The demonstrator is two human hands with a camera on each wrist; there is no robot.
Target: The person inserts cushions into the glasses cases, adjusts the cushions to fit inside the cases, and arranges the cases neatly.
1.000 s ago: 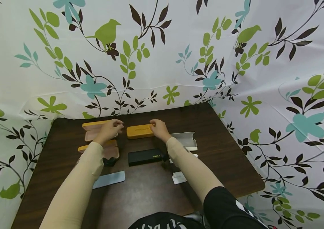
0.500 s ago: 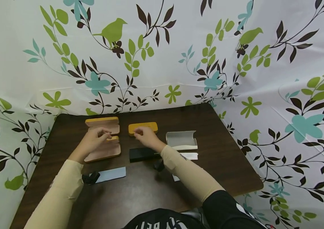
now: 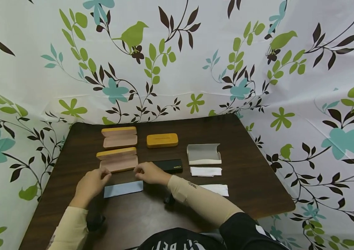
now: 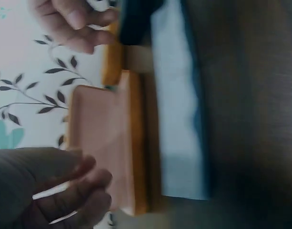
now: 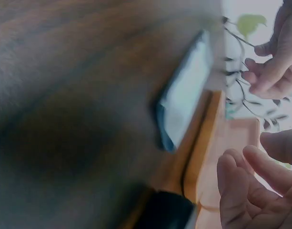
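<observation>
A folded light blue cloth (image 3: pixel 123 189) lies flat on the dark wooden table. My left hand (image 3: pixel 90 185) hovers at its left end, fingers loosely bent, holding nothing. Over its right end is my right hand (image 3: pixel 151 173), in front of a black glasses case (image 3: pixel 172 166) whose left part it hides. In the right wrist view, the right hand (image 5: pixel 255 191) has relaxed fingers and no object in them. Just behind the cloth stands an open yellow glasses case (image 3: pixel 118 163) with a pink lining. Both wrist views are blurred.
Farther back sit a second open yellow case (image 3: pixel 120 140) and a closed yellow case (image 3: pixel 162 140). At the right are an open white case (image 3: pixel 204 154) and two folded white cloths, one behind (image 3: pixel 206 171), the other nearer (image 3: pixel 217 189). A patterned curtain (image 3: pixel 177 69) borders the table's back.
Both hands have drawn back toward the body from the yellow cases, the right one also leftward to the blue cloth. The closed yellow case is left on the table. The head view has shifted slightly.
</observation>
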